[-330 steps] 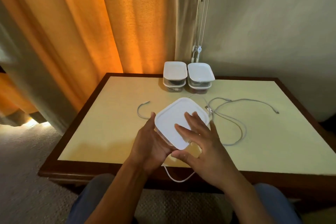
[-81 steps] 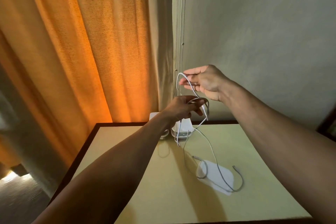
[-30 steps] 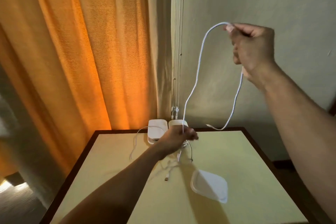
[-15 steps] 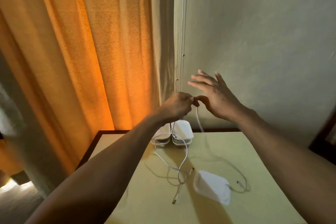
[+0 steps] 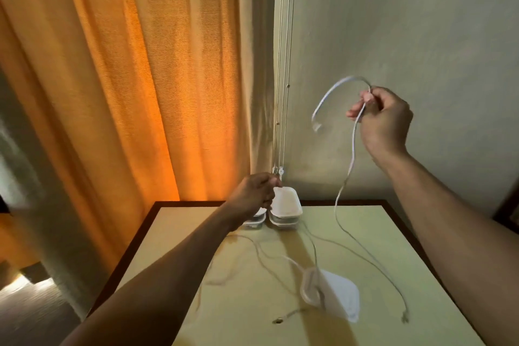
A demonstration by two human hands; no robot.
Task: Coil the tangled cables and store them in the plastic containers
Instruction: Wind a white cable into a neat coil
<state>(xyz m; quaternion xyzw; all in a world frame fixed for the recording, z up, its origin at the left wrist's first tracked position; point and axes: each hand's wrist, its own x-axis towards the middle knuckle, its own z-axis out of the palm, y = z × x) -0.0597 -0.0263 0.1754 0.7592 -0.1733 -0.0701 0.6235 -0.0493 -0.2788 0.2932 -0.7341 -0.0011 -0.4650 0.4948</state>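
Head view: right hand point(image 5: 384, 121) pinches cable point(image 5: 352, 149), hanging below; left hand point(image 5: 252, 195) curled, hold unclear.

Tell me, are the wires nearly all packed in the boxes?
Not yet. Closed plastic containers stand stacked at the back and a lidded container sits nearer, but their contents are hidden. The right hand holds up one white cable, not coiled. The left hand is blurred. Other cables sprawl loose on the table.

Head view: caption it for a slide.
Right hand holds a white cable high over the table; left hand curls beside the stacked containers.
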